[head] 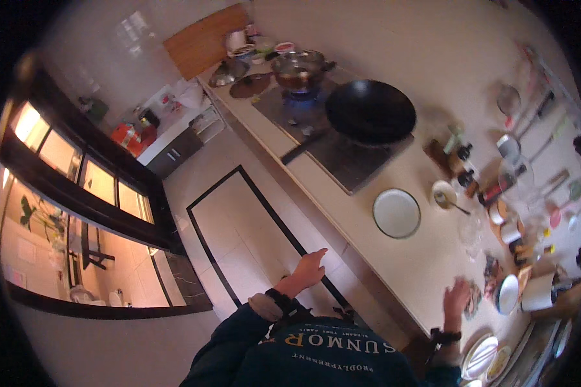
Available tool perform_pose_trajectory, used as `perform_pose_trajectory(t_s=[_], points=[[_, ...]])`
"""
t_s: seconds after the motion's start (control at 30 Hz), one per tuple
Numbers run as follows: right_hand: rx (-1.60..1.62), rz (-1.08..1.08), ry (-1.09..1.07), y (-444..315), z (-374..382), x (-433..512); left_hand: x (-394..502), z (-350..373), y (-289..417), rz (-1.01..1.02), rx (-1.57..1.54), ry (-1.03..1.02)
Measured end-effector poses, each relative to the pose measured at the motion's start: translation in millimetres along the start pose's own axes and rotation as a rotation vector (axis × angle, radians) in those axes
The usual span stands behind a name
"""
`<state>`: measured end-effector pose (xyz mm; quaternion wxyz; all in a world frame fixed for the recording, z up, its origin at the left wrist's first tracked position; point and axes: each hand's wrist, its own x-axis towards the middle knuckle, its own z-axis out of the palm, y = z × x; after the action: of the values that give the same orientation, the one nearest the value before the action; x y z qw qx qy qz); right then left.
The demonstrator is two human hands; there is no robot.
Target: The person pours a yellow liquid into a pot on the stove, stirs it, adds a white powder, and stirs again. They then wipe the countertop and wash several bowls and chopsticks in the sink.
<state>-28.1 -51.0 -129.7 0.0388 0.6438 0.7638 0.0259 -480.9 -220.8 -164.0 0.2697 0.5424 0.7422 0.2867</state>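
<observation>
My left hand [310,271] hangs over the floor before the counter edge, fingers apart, holding nothing. Out over the right part of the counter reaches my right hand [457,297], blurred, beside a small patterned item [473,300]; whether it touches or grips that item I cannot tell. A white round plate with a dark rim [396,213] lies on the counter between the hob and my right hand. On the hob rests a black wok [371,112], its handle towards the counter edge. Behind it a steel pot [300,70] stands over a lit blue flame.
A white bowl with a spoon [443,194], bottles [465,152] and jars [511,232] line the wall. Utensils [537,111] hang there. Stacked plates [481,357] stand at the lower right. A glass lid [250,85] lies near the pot. The counter edge runs between my hands.
</observation>
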Motion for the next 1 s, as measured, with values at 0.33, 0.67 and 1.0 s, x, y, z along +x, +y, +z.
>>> perform_pose_trajectory(t_s=[0.33,0.67,1.0], points=[[0.603,-0.931,-0.199,-468,-94,-6,12,-209,-176,-0.089,-0.085,0.428],[0.741,-1.297,0.020,-789,-151,32,60,-391,-286,-0.068,-0.049,0.493],[0.881,-1.121,0.086,-979,-170,198,169,-509,-391,-0.101,-0.006,0.556]])
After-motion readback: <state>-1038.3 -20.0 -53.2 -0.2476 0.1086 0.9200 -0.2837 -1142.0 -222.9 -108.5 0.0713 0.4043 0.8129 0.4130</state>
